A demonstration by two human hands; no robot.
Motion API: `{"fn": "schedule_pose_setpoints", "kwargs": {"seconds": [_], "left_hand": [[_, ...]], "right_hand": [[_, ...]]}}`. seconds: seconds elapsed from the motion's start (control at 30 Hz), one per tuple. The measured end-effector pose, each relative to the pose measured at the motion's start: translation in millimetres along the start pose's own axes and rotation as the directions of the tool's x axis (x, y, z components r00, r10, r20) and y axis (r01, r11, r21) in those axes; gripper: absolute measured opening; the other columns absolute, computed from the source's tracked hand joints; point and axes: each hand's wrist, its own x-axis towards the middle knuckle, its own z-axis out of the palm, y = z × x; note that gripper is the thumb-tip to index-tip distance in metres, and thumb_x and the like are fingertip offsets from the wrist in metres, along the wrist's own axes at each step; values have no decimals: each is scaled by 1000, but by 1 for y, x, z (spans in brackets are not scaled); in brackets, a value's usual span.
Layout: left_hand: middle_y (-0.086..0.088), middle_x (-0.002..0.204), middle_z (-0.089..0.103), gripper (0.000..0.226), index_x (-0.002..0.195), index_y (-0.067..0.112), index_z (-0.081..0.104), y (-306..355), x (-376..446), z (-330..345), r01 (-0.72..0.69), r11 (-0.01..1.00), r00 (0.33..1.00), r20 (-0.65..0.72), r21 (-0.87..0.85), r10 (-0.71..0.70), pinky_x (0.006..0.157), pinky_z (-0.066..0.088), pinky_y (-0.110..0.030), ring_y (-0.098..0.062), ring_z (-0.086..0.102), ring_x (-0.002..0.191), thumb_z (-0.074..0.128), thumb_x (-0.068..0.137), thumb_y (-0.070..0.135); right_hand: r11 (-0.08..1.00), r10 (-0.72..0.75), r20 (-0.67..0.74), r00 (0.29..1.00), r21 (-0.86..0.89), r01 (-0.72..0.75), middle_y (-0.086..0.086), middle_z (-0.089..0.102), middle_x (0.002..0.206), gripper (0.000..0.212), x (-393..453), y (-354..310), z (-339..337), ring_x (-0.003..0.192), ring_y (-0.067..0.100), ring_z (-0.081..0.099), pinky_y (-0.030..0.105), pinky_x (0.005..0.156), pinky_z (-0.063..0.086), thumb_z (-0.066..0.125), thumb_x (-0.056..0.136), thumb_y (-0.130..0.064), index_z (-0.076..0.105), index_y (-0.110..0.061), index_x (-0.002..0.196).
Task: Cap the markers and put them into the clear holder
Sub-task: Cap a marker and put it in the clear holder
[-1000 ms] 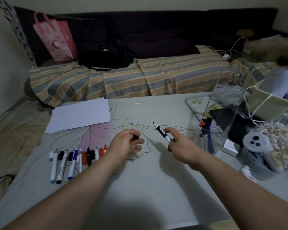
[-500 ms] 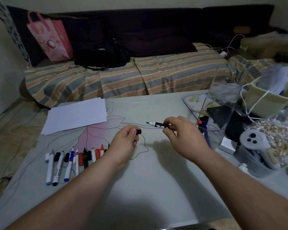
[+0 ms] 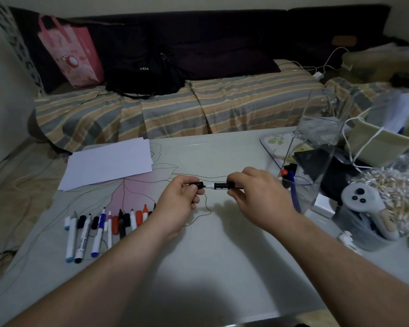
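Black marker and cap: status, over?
Left hand pinches black cap. Right hand holds black marker, tip at cap mouth, not seated. Nothing between them.

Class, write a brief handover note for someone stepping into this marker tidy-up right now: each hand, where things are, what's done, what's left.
Left hand pinches a black cap.
Right hand grips an uncapped marker, tip at the cap's mouth, not yet seated.
Clear holder, on the right, already holds some markers.
Loose markers and caps lie on the table's left side.
Left: seat this cap, drop it in, then the rest.
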Motion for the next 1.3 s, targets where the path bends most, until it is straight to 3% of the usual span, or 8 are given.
{"fn": "schedule_pose_setpoints", "kwargs": {"seconds": [0.17,0.3,0.37,0.67,0.83,1.07,1.17,1.3], "left_hand": [[8,94,72,15,111,29,57,1,-6,-7,-207,888,978,116,410,174,78,50,-30,-7,62,79,55,101,18],[7,102,61,18,117,25,57,8,-6,-12,-433,430,897,335,792,287,81,48,-40,-19,57,98,49,102,31],[5,96,55,14,107,21,55,12,-5,-10,-459,358,880,363,813,305,78,46,-43,-23,53,94,45,103,30],[4,89,52,15,90,22,42,20,-15,-3,-474,350,877,400,808,266,72,40,-41,-24,48,90,43,103,28],[1,97,58,13,98,19,50,19,-20,2,-466,373,883,395,802,253,76,41,-41,-24,51,94,43,103,29],[14,75,58,18,110,34,52,24,-22,21,-475,659,880,341,584,331,65,39,-19,-4,57,76,60,95,41],[10,83,62,35,121,39,46,23,-19,31,-429,753,900,311,499,306,69,43,-16,-4,59,77,64,92,44],[13,86,60,24,117,36,56,14,-26,47,-542,585,832,486,604,268,80,46,-27,-4,54,85,59,94,38]], "right_hand": [[999,-33,1,999,-31,33,-7,59,96,16,0,-6,2,90,24,56,37,69,47,60,94,-40,64,-32,108],[993,-91,-4,996,-71,91,-6,61,92,20,0,-12,3,83,24,55,39,68,49,63,90,-49,68,-33,103],[993,-89,-19,996,-85,87,-7,62,89,23,2,-14,5,79,25,55,37,65,49,62,89,-53,70,-34,99],[998,-64,19,998,6,64,-9,63,84,44,-3,-14,15,77,24,62,37,66,50,38,90,-65,68,-35,101],[1000,-6,113,994,25,3,-13,64,92,25,-7,-15,6,93,21,55,41,79,48,50,94,-58,58,-38,107],[990,-14,390,921,136,-43,-9,57,88,10,-15,-2,-33,91,23,55,43,78,49,52,99,-33,43,-36,94],[970,132,10,991,206,-131,-6,65,93,13,-15,24,-58,89,24,63,40,76,52,61,97,-29,58,-30,109],[911,351,-332,876,338,-237,-3,69,103,58,-19,57,-83,84,24,67,42,75,55,63,97,-18,34,-43,141]]}}
